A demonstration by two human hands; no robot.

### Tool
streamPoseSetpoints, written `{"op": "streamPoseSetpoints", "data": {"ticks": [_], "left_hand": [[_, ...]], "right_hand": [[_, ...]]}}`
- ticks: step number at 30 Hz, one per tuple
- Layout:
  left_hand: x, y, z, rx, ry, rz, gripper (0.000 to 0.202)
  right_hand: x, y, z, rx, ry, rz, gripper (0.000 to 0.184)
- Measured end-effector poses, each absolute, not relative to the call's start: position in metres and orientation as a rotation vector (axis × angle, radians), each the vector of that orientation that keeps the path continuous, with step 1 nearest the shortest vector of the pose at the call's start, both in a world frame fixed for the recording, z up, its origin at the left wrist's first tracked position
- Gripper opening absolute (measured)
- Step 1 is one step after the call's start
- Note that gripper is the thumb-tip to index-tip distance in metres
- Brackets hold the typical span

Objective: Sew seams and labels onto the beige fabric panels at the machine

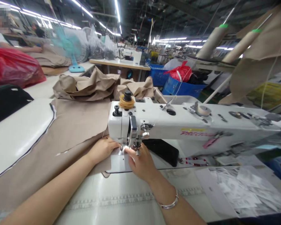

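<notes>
A white sewing machine stands across the table, its needle head at the centre. Tan fabric lies flat to the left and runs under the needle. My left hand rests on the fabric just left of the presser foot, fingers curled and pressing down. My right hand sits right below the needle, fingers pinched at the fabric's edge by the foot. A silver bangle circles my right wrist. The needle itself is hidden behind my fingers.
More crumpled tan fabric is heaped behind the machine. A red plastic bag and a teal fan stand at the back left, where another person sits. Blue bins lie beyond. Papers cover the table's right side.
</notes>
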State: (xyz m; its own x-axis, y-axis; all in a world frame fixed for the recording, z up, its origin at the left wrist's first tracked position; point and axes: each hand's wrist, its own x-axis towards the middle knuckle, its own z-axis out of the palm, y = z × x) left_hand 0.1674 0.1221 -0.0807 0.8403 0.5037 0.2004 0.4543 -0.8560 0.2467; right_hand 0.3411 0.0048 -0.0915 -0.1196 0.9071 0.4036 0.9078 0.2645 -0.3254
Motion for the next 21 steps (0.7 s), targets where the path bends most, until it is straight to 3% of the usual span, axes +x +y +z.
{"op": "streamPoseSetpoints", "data": {"ticks": [10,16,21], "left_hand": [[0.125,0.061,-0.080,2.848,0.678,0.461,0.038],[0.079,0.072,-0.023,2.964,0.808,0.391,0.035],[0.036,0.123,-0.019,2.751,1.293,-0.306,0.062]], "right_hand": [[0.343,0.004,-0.092,-1.511,-1.969,-0.083,0.025],[0.340,0.003,-0.096,-1.488,-1.956,-0.091,0.022],[0.344,0.000,-0.096,-1.465,-1.948,-0.107,0.021]]}}
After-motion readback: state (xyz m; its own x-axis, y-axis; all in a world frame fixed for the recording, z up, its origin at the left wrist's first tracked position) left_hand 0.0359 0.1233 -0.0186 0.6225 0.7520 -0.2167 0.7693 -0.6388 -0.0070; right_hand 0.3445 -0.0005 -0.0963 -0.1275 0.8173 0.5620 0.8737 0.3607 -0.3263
